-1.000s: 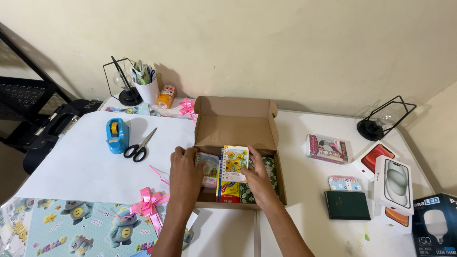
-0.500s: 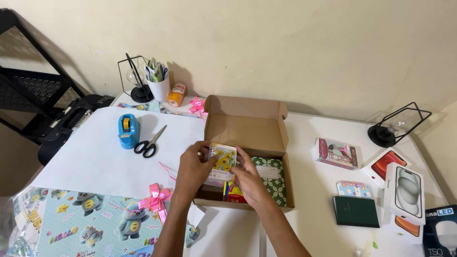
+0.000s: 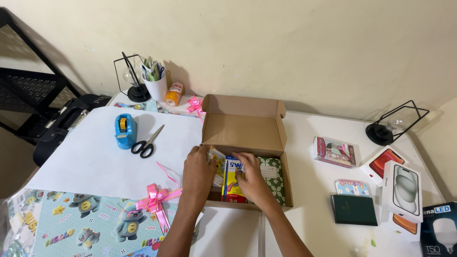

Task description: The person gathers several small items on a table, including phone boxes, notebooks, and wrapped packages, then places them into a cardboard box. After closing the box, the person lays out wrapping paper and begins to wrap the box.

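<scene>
1. Left hand point(image 3: 199, 172) grips the small notebook point(image 3: 218, 164) at its edge; right hand point(image 3: 251, 180) rests flat, open, on the crayon pack point(image 3: 233, 178).
2. Both lie inside the cardboard box point(image 3: 245, 131) on the counter point(image 3: 309, 190).
3. Judged light, stiff, smooth-covered; edges offer the surest hold.

A plain cream wall point(image 3: 285, 43) is filling the upper half of the view, its surface looking faintly scuffed and marked. Soft, even light is falling across it, and objects along its foot are casting gentle shadows upward. A white table point(image 3: 314, 190) is standing against the wall, with a seam running down its near middle. A second cream wall point(image 3: 440, 123) is meeting the first at the right corner. At the far left, a black metal rack point(image 3: 28, 90) is standing beside the table.
</scene>
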